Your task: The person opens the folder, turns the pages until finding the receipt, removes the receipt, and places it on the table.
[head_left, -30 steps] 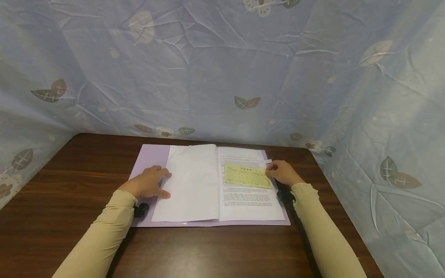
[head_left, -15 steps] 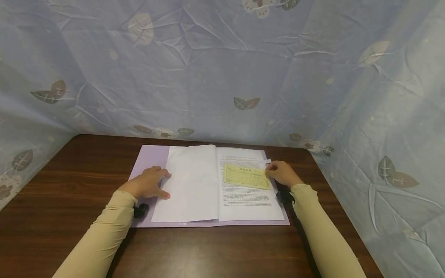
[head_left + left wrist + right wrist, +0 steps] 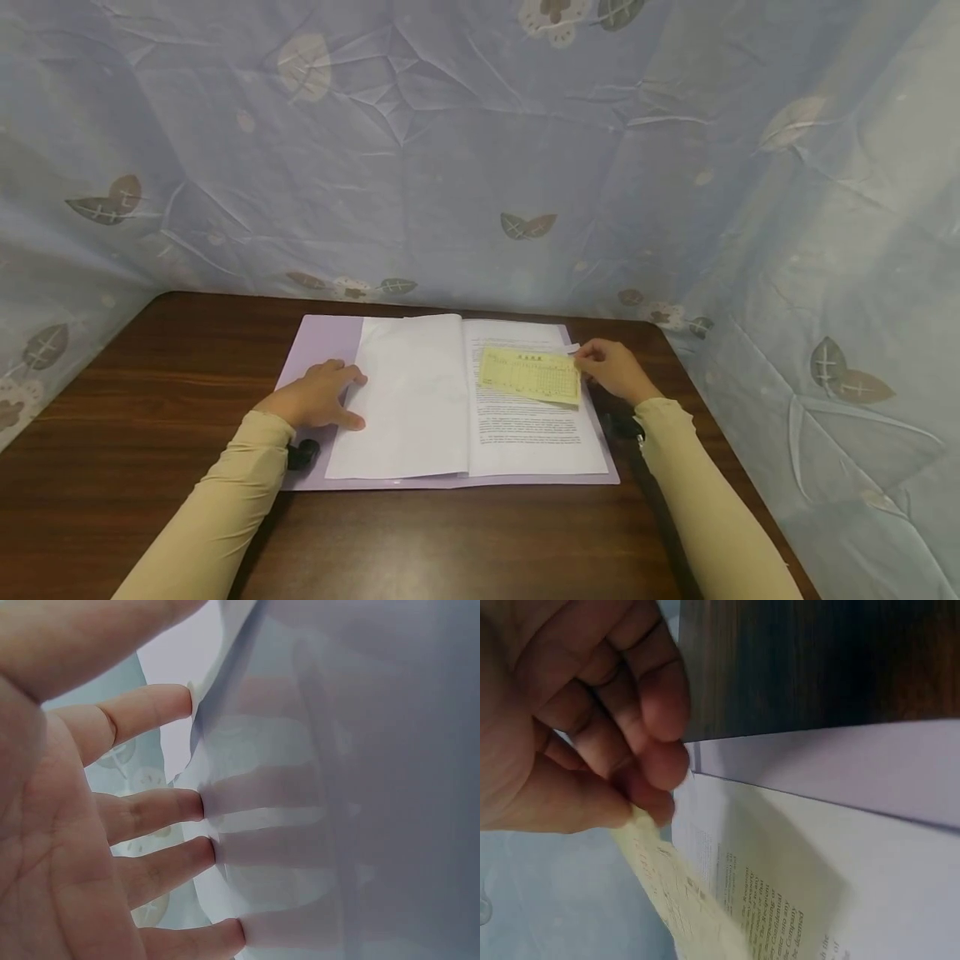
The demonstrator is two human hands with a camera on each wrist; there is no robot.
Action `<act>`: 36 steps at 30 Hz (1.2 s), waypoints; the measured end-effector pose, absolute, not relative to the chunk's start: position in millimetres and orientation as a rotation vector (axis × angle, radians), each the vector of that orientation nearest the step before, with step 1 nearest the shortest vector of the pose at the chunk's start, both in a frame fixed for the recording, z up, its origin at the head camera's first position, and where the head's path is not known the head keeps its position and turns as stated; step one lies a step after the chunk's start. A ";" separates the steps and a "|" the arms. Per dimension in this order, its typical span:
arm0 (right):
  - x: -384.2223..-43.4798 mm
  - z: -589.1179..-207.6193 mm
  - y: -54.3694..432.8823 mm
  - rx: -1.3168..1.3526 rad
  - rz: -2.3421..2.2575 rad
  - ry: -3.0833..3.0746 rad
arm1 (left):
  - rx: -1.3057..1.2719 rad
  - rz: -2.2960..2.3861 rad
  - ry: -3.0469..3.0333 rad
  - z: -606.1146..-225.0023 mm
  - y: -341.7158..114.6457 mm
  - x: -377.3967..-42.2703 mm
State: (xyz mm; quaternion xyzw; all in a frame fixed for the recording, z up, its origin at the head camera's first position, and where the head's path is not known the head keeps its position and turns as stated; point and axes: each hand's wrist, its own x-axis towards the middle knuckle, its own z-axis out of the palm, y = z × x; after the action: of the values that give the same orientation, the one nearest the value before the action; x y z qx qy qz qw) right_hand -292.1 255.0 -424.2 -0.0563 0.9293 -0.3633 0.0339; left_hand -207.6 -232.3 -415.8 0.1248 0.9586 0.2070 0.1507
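Note:
A purple folder (image 3: 322, 337) lies open on the table with white paper sheets in it. Its right side shows a printed page (image 3: 525, 450); the left sheet (image 3: 405, 400) looks blank. My right hand (image 3: 615, 371) pinches the right edge of a yellow printed slip (image 3: 528, 375) between thumb and fingertips. In the right wrist view the slip (image 3: 682, 900) is tilted up off the page at the pinched end. My left hand (image 3: 318, 396) rests at the left edge of the blank sheet, its fingers spread and fingertips touching the paper, as the left wrist view also shows.
A dark brown wooden table (image 3: 375, 542) bears the folder. A pale blue patterned cloth (image 3: 450, 167) hangs behind it and along both sides. A small white tab (image 3: 573, 348) sticks out at the folder's right edge, near the right hand.
My right hand has lifted slightly, raising the right end of the yellow slip off the page. The left hand stays in place. The head view has shifted a little.

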 end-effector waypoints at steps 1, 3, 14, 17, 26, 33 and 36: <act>-291.9 -424.7 255.6 -0.190 -1.122 2.869 | 0.361 0.589 2.753 -415.7 -232.3 -207.3; -291.1 -425.2 257.0 -0.221 -1.139 2.890 | 0.359 0.586 2.752 -415.3 -232.2 -206.7; -278.8 -420.9 279.8 -0.286 -1.247 2.904 | 0.337 0.583 2.739 -419.1 -233.0 -210.5; -275.3 -419.1 292.3 -0.271 -1.270 2.887 | 0.337 0.572 2.740 -420.1 -233.3 -212.2; -263.3 -420.1 354.4 -0.297 -1.121 2.894 | 0.365 0.557 2.738 -417.1 -231.1 -210.8; -255.1 -414.6 394.4 -0.324 -0.928 2.955 | 0.387 0.551 2.741 -415.6 -231.6 -207.6; -254.6 -416.4 405.4 -0.314 -0.856 2.970 | 0.402 0.551 2.744 -415.3 -232.2 -206.0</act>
State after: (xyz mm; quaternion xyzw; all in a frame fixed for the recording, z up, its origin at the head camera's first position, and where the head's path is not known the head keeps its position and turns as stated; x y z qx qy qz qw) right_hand -254.6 405.4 -416.4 -0.1011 0.9558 -0.2754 0.0176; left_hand -206.0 -232.2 -415.3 0.1405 0.9585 0.1925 0.1564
